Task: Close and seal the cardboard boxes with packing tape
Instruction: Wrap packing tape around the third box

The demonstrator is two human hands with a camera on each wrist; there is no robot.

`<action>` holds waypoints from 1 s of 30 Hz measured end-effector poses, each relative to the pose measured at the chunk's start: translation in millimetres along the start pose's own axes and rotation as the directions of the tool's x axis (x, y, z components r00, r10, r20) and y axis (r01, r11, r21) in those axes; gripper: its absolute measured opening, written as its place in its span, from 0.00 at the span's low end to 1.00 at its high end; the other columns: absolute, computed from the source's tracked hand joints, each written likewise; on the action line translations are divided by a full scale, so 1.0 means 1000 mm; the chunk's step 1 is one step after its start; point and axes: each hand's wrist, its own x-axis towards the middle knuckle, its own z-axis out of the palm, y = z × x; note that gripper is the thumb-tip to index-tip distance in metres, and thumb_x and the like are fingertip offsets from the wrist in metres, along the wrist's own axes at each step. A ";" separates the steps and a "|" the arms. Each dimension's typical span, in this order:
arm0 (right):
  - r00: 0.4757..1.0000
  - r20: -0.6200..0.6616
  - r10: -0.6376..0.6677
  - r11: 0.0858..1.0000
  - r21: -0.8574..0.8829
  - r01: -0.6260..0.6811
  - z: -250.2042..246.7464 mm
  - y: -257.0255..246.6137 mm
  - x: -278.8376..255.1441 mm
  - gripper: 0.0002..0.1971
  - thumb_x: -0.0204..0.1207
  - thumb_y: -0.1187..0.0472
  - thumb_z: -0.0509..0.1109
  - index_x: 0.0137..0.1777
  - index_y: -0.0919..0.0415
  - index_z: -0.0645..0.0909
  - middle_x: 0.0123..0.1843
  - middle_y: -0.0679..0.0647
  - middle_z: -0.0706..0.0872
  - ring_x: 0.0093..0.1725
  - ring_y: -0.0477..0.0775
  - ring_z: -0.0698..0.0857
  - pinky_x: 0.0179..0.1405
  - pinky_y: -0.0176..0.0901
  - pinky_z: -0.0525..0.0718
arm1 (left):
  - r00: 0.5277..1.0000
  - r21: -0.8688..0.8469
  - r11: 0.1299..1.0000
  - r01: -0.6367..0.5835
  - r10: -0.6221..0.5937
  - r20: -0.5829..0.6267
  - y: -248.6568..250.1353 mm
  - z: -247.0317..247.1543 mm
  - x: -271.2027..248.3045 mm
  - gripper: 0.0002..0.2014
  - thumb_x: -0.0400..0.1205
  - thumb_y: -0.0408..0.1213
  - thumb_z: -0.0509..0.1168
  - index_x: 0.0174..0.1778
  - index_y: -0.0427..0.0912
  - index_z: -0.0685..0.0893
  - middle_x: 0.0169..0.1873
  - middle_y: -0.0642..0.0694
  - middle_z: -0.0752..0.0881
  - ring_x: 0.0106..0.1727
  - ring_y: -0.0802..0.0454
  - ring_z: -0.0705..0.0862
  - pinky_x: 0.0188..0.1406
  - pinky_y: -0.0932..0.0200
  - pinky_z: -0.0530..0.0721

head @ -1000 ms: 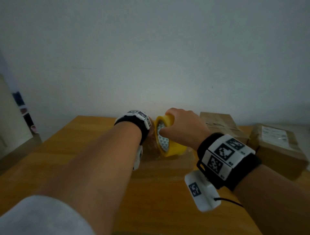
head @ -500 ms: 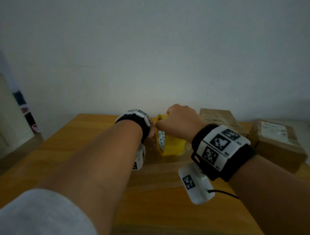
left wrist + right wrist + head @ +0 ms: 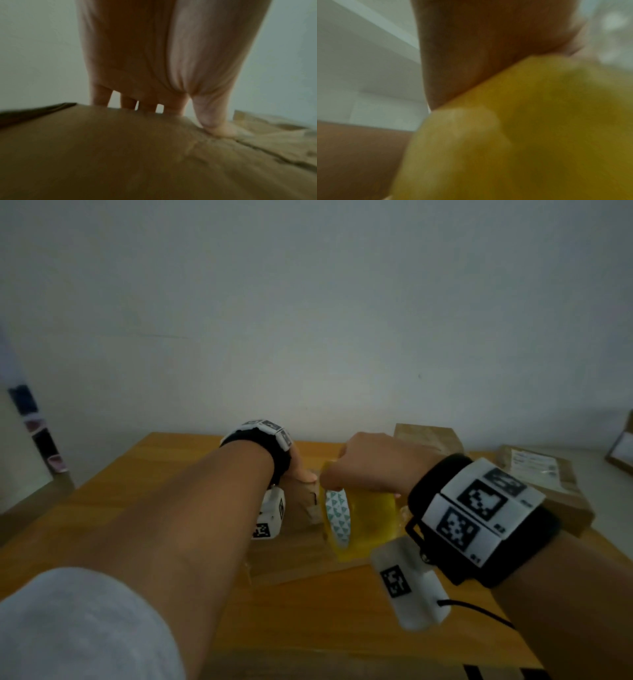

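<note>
Box (image 3: 301,546): centre of head view, flaps closed, flat on the surface (image 3: 137,491).
My left hand (image 3: 298,470): fingers straight, thumb pressing the box top by the seam (image 3: 267,151).
My right hand (image 3: 370,463): curled round the tape roll (image 3: 359,518), held on edge just above the box.
Step, as I judge it: running tape along the seam. Next: draw the roll toward me, left hand anchoring the stuck end.
Two more boxes (image 3: 548,487): right of frame, by the wall.
</note>
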 end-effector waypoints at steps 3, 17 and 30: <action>0.997 -0.077 0.009 1.000 0.030 -0.007 0.005 0.003 0.008 0.27 0.69 0.39 0.67 0.59 0.60 0.75 0.43 0.53 0.79 0.36 0.49 0.76 0.29 0.41 0.71 | 0.979 -0.207 0.968 -0.144 0.170 0.112 -0.021 -0.003 0.002 0.45 0.67 0.61 0.75 0.77 0.44 0.68 0.75 0.41 0.70 0.73 0.45 0.72 0.71 0.48 0.72; 0.973 -0.229 -0.035 0.996 0.066 0.052 0.016 0.012 0.025 0.28 0.70 0.40 0.70 0.69 0.48 0.72 0.56 0.51 0.83 0.48 0.53 0.82 0.47 0.51 0.85 | 0.930 -0.008 0.930 -0.368 0.368 0.002 -0.020 0.032 -0.049 0.53 0.72 0.63 0.70 0.83 0.54 0.41 0.84 0.43 0.46 0.84 0.38 0.46 0.78 0.33 0.56; 0.990 -0.127 0.066 0.991 0.124 -0.050 0.011 0.007 0.012 0.18 0.68 0.53 0.70 0.54 0.63 0.80 0.39 0.57 0.76 0.36 0.56 0.75 0.33 0.46 0.70 | 0.945 -0.228 0.918 -0.326 0.324 -0.046 -0.031 0.028 -0.061 0.57 0.67 0.63 0.74 0.84 0.58 0.44 0.84 0.49 0.51 0.83 0.42 0.54 0.77 0.41 0.62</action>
